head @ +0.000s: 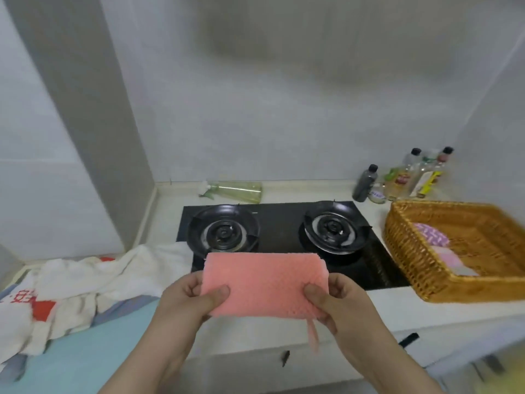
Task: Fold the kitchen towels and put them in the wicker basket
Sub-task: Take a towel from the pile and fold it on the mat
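Both hands grip a folded pink towel [264, 282] above the table's front edge: left hand [187, 301] pinching its left end, right hand [338, 304] its right; wicker basket [460, 251], holding folded towels [443, 248], sits at the table's right end.

Two bare hands low in the middle of the frame: left hand [193, 297], right hand [335, 300]. Bare past the wrist, left forearm [147, 356] and right forearm [386, 359] uncovered down to the bottom edge. Broad thumbs [216, 294], blunt at the tip; fingers [339, 285] creased at the knuckles. Outlines slightly blurred toward the bottom edge.
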Demonstrator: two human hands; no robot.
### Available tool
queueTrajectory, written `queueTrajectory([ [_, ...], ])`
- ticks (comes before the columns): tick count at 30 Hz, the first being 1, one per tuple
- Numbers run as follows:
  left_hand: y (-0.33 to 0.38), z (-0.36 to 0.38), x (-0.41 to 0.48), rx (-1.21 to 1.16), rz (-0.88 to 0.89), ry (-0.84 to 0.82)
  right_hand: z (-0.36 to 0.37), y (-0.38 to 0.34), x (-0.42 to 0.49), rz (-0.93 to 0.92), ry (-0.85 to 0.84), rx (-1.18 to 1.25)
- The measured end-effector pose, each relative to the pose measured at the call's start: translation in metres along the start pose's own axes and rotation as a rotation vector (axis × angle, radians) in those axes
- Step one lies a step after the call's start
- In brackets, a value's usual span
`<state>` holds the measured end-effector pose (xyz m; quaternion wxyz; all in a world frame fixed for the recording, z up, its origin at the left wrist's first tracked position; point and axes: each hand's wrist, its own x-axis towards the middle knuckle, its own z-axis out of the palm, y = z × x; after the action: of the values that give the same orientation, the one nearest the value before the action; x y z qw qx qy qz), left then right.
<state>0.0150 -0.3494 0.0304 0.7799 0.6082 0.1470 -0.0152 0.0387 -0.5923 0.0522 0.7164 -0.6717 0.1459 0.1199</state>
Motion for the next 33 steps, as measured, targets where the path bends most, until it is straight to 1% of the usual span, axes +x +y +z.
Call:
queueTrajectory([
  [5, -0.001, 0.111, 0.026, -0.004, -0.001, -0.150, -0.102, -0.026, 0.016, -0.030, 0.122, 0.059],
  [9, -0.002, 0.179, 0.041, 0.032, -0.001, -0.275, -0.165, -0.036, 0.022, -0.065, 0.209, 0.097],
  [15, -0.012, 0.260, 0.065, 0.070, -0.020, -0.356, -0.238, -0.043, 0.032, -0.086, 0.300, 0.183],
  [21, -0.023, 0.329, 0.091, 0.076, -0.044, -0.433, -0.294, -0.055, 0.050, -0.110, 0.369, 0.154],
  [25, -0.034, 0.373, 0.120, 0.057, -0.078, -0.440, -0.331, -0.063, 0.081, -0.098, 0.400, 0.168],
  [30, -0.057, 0.432, 0.175, 0.049, -0.149, -0.362, -0.378, -0.076, 0.142, -0.063, 0.382, 0.195],
  [33, -0.073, 0.467, 0.207, 0.022, -0.186, -0.326, -0.400, -0.084, 0.181, -0.058, 0.393, 0.136],
])
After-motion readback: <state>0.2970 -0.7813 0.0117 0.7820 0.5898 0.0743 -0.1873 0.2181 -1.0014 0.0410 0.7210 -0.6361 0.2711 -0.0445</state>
